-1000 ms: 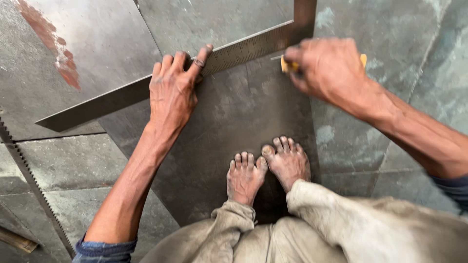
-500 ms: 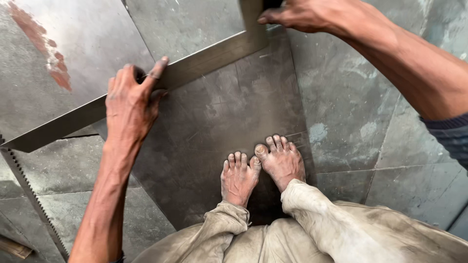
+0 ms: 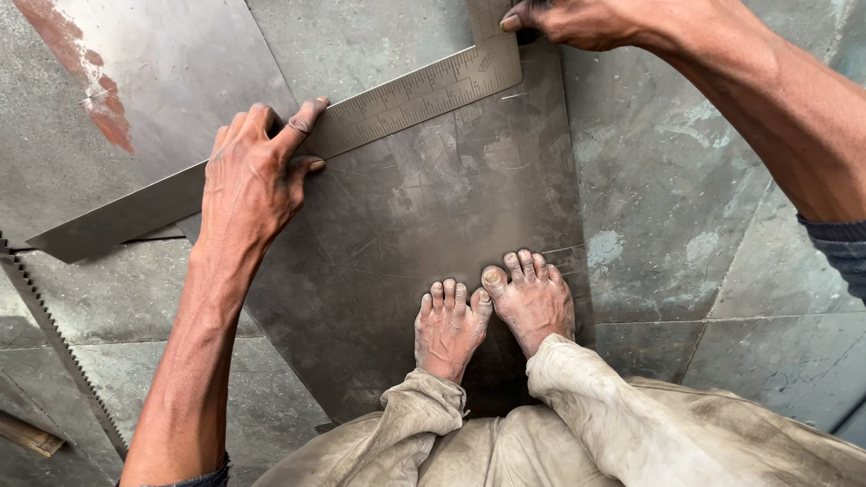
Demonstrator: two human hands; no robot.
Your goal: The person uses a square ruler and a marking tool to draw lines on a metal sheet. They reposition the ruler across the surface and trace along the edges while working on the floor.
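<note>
My left hand [image 3: 253, 185] presses down on the long arm of a steel square [image 3: 406, 95], fingers curled over its far edge. The square lies slanted across a dark metal sheet [image 3: 424, 207]. Its corner sits at the top middle, where my right hand [image 3: 586, 20] hovers with fingers bunched at the frame's edge. Whatever those fingers hold is hidden. My bare feet [image 3: 487, 316] stand on the same sheet, just below the square.
Several grey metal sheets overlap all around; one at the top left has a rust patch [image 3: 99, 99]. A toothed metal strip [image 3: 54, 343] runs down the left edge. The end of a wooden piece [image 3: 27, 435] shows at the bottom left.
The view has shifted, so the square and both hands sit higher and further left. My right hand has moved up along the square's short arm; the yellow tool seen in it a second ago is out of sight.
</note>
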